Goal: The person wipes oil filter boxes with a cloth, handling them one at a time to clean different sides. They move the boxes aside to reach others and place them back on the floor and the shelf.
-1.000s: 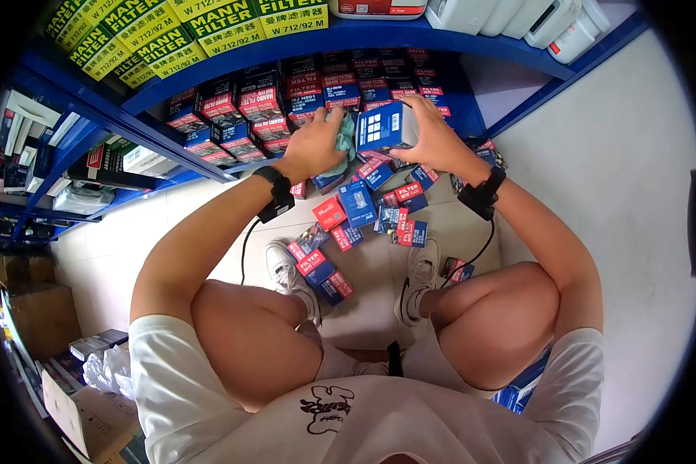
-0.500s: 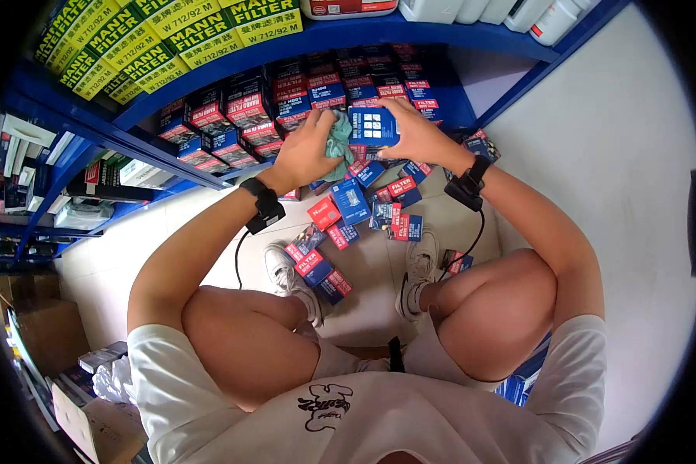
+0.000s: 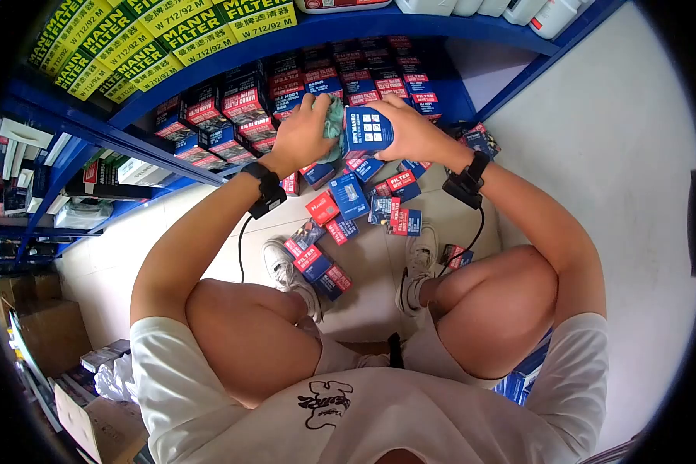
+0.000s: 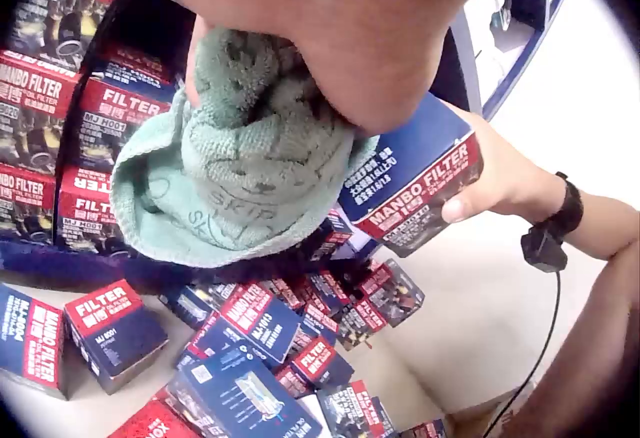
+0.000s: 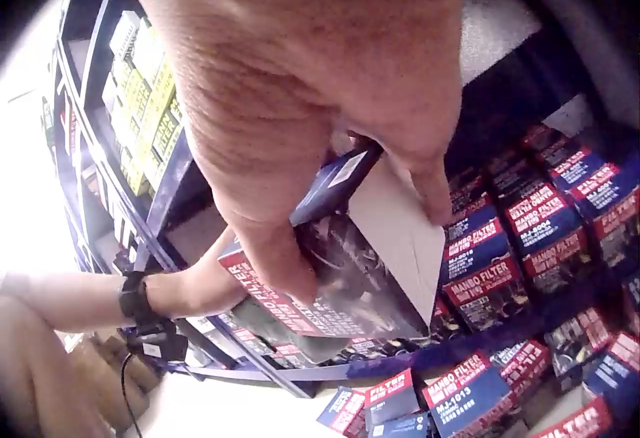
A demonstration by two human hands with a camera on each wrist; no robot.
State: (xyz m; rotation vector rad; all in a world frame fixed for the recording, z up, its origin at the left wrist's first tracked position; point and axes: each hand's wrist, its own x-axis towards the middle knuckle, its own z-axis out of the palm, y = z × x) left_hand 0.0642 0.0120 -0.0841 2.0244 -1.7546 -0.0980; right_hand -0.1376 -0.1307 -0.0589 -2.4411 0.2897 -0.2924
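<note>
My right hand (image 3: 414, 135) gripped the filter box (image 3: 367, 133), thumb and fingers parted to its width, before the lower shelf (image 3: 455, 85) and above loose boxes (image 3: 349, 196); this hold apparently left the side facing the green cloth (image 3: 334, 127) exposed. My left hand (image 3: 301, 133) had its fingers curled round that cloth, seemingly to bunch it compactly.

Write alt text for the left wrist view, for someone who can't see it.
A left hand holds a crumpled green cloth beside a blue-and-red Manbo Filter box, which the right hand grips. Stacked filter boxes stand at left, and loose boxes lie scattered below.
</note>
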